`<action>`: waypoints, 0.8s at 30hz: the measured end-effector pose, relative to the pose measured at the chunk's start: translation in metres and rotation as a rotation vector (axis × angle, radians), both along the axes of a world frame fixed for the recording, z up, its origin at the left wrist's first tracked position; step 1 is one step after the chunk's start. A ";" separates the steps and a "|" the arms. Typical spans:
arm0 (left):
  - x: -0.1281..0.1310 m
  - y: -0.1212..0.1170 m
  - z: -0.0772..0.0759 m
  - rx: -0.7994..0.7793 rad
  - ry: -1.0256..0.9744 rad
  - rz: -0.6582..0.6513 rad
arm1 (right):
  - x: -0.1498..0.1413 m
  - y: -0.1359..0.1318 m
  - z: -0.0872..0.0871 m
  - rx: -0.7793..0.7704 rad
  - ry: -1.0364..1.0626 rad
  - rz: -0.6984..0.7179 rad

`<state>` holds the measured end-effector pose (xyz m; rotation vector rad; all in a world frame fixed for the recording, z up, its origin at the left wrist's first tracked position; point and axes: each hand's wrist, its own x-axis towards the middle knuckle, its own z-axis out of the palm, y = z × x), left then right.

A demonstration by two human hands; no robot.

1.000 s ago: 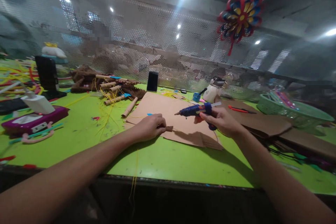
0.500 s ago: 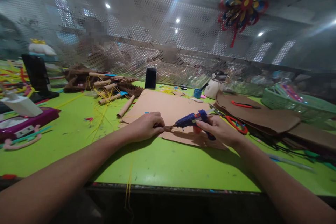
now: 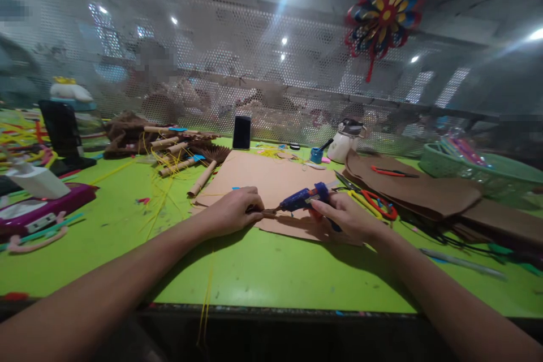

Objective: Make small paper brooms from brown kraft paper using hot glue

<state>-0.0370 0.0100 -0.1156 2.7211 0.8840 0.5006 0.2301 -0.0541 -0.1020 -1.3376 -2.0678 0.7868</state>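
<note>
My right hand (image 3: 352,216) is wrapped round a dark blue hot glue gun (image 3: 303,199), its nozzle pointing left. My left hand (image 3: 237,207) pinches a small strip of brown paper (image 3: 269,214), whose free end sticks out to the right, close to the nozzle tip. Whether the nozzle touches the strip I cannot tell. Below both hands lies a large sheet of brown cardboard (image 3: 258,172) on the green table (image 3: 237,277). My left fingers hide part of the strip, and my right hand covers the gun's handle.
Rolled brown paper tubes (image 3: 201,178) and yellow strands lie at the left. Scissors with red handles (image 3: 379,203) and brown paper sheets (image 3: 407,186) are at the right, before a green basket (image 3: 449,161). A phone (image 3: 241,132) stands at the back, a purple power strip (image 3: 51,209) far left.
The glue gun's nozzle has shifted slightly left and its body looks a little lower over the cardboard. My left hand keeps its pinch on the strip. The whole view has shifted slightly.
</note>
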 end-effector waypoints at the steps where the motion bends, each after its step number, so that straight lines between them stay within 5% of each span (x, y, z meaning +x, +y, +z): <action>1: 0.000 0.000 0.000 -0.002 -0.001 -0.002 | 0.000 0.000 0.000 -0.003 0.001 -0.005; 24: 0.001 -0.002 0.001 -0.005 0.002 0.014 | -0.007 -0.004 0.002 0.037 -0.019 -0.028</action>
